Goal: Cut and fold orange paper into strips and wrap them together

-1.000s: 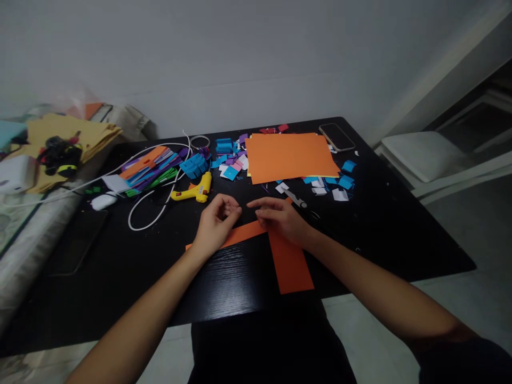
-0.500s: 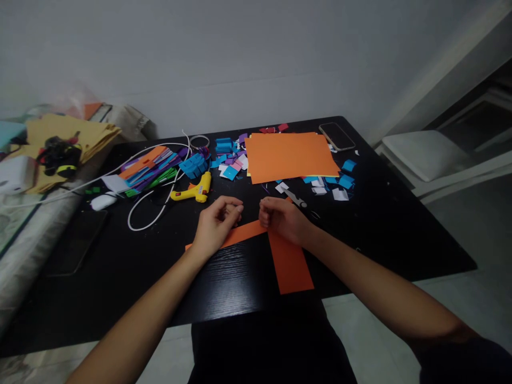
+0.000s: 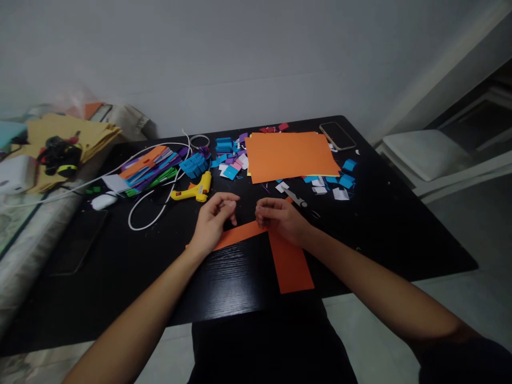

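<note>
My left hand [image 3: 212, 223] hovers over or rests by a narrow orange paper strip [image 3: 242, 234], its thumb and fingers apart with nothing seen between them. Opposite it, my right hand [image 3: 285, 221] has its fingers curled and the thumb pressed to them in a pinch. Whatever that pinch holds, if anything, is hidden. A wider orange paper strip [image 3: 293, 266] runs from beneath the right hand toward the table's front edge. Just beyond the right hand lies a grey metal tool [image 3: 296, 199], partly dark and hard to make out.
A stack of orange sheets [image 3: 292, 157] lies at the back among blue and white paper scraps [image 3: 232, 170]. To the left are a yellow glue gun [image 3: 194, 189], a white cable [image 3: 138, 226] and coloured strips [image 3: 150, 168]. A phone [image 3: 337, 136] rests back right.
The left hand's fingers have spread and drawn slightly left, away from the right hand. The right fingers have loosened from a tighter curl into a pinch. The papers look unmoved.
</note>
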`<state>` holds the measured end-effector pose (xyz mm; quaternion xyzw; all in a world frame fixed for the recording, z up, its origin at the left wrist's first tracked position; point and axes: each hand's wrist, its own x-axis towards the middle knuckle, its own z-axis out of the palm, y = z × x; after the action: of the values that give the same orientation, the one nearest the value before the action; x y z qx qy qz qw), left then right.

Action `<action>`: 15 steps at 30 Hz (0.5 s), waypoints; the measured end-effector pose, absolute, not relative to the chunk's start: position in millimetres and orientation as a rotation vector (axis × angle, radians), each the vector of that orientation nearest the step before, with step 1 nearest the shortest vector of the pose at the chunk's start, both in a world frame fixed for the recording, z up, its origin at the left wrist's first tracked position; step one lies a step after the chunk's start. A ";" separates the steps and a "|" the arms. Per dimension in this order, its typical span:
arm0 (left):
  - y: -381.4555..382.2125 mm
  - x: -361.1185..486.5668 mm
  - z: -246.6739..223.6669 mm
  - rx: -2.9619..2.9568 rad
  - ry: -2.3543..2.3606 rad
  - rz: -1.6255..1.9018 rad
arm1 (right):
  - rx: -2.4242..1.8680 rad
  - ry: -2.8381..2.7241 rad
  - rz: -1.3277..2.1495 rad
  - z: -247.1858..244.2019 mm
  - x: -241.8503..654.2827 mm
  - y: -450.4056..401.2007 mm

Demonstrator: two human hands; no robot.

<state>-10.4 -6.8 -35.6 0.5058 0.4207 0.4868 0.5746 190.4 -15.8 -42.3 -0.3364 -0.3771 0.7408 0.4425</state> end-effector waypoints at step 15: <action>-4.8 -15.5 -15.4 0.677 0.732 0.973 | -0.800 -0.895 1.934 -40.0 190.3 -18.2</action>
<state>-15.5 -4.8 -15.4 0.3117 0.3371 0.4482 0.7671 190.3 -18.2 -40.0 -0.3192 -0.3568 0.7714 0.4192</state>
